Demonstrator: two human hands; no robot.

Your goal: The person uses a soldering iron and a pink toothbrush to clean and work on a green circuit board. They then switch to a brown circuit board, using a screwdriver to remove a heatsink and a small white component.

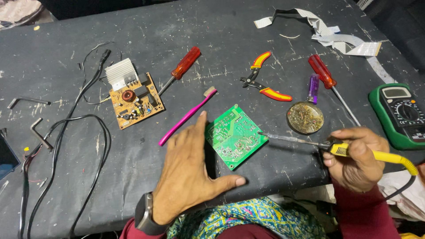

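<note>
A green circuit board (237, 135) lies solder side up on the dark table (146, 35). My left hand (190, 170) rests flat beside its left edge, fingers spread, index fingertip near the board's upper left edge, thumb below its lower corner. My right hand (356, 155) grips a yellow-handled soldering iron (336, 147); its metal tip touches the board's right edge.
A pink toothbrush (186, 117) lies left of the board. A brown circuit board with a heatsink (133, 99) sits further left, near black cables (62, 146). Behind are two red screwdrivers (186, 63), red-yellow cutters (263, 82), a round tin (304, 117), a purple lighter (313, 87), and a green multimeter (400, 113).
</note>
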